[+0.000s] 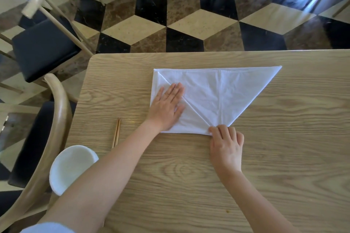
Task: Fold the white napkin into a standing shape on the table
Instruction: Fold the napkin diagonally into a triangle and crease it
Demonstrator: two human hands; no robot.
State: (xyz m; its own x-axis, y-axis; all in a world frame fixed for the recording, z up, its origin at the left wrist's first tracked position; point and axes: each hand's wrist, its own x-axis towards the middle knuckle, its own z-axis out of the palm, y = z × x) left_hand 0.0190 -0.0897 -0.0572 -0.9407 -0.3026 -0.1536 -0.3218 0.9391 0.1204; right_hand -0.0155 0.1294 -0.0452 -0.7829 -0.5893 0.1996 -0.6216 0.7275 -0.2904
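Napkin [214, 94]: one, white, lying flat near the middle of the wooden desk [284, 157], toward its far edge. Folded into a wide triangle, long straight edge along the far side, running left to right. One sharp corner pointing far right; apex pointing toward the near side. Left part turned over into a flap, with a diagonal crease running from the far-left corner down to the near tip.

Hands: two, bare. Left hand [166, 108] resting palm down on the left flap, fingers [175, 92] straight, close together and laid flat on the cloth, thumb slightly apart. Right hand [226, 143] at the near tip, fingers [223, 131] curled, tips pressing the point down; whether pinching cloth or only pressing, cannot tell.

Chopsticks [116, 132]: one pair, wooden, side by side on the desk left of the napkin, long axis running near to far.

Bowl [71, 167]: one, white, at the near-left desk edge, partly hidden behind the left forearm.

Chairs: two clearly visible beside the desk at left, pale wood frames, dark seats [43, 49]; more chair legs farther off on the chequered floor [132, 30].
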